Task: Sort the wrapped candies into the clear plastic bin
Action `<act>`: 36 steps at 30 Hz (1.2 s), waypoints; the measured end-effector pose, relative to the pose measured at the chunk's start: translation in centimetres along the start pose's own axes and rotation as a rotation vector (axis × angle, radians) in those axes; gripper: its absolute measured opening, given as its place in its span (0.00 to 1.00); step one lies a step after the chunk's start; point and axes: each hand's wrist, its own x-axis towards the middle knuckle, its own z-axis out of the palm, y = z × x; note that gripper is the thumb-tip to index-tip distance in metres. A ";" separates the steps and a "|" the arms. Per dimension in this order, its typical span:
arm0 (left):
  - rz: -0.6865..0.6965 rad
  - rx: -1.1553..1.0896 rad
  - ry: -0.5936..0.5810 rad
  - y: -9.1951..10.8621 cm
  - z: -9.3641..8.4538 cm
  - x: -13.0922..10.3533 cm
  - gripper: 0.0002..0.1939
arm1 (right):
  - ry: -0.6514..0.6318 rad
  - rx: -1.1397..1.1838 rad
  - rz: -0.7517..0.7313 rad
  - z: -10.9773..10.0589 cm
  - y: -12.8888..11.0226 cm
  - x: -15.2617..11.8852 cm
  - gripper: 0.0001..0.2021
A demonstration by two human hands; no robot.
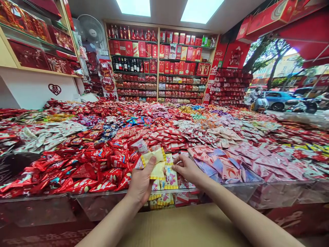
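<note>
Your left hand (141,181) pinches yellow packets (157,164) between thumb and fingers, just above the clear bin (239,187) at the bench's near edge; your right hand (186,168) has its fingers curled onto packets beside them. They look light, crinkly and slippery, so grip by the crimped edges. Their print is too small to read; a red double-happiness sign (55,89) marks the wall, far left of the bin.

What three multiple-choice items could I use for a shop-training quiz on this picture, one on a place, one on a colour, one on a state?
1. Where do the wine bottles stand?
A. back shelves
B. floor
C. cardboard box

2. What colour are the packets in the left hand?
A. blue
B. yellow
C. black

3. How is the right hand?
A. flat on the cardboard box
B. raised overhead
C. pinching the packets

Answers: 1 A, bottles line a far shelf; 2 B, pale yellow wrappers; 3 C, fingertips grip their edge.
</note>
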 end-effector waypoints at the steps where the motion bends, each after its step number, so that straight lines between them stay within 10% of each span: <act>1: -0.006 0.003 0.002 0.0 0.1 0.0 0.12 | -0.023 -0.013 0.013 0.2 0.0 0.0 0.05; 12: -0.064 0.036 -0.017 0.0 -0.2 0.0 0.08 | -0.025 -0.310 -0.174 0.9 0.2 -0.3 0.04; 20: -0.112 0.137 -0.125 0.4 -0.1 -0.4 0.13 | 0.035 0.449 -0.175 0.5 -2.4 -1.1 0.17; 28: -0.167 0.154 -0.175 0.3 -0.4 -0.5 0.16 | 0.010 0.487 -0.210 0.8 -2.2 -1.5 0.16; 36: -0.119 0.209 -0.070 0.3 -0.2 -0.1 0.14 | 0.351 0.378 -0.480 -0.5 -1.6 -1.4 0.07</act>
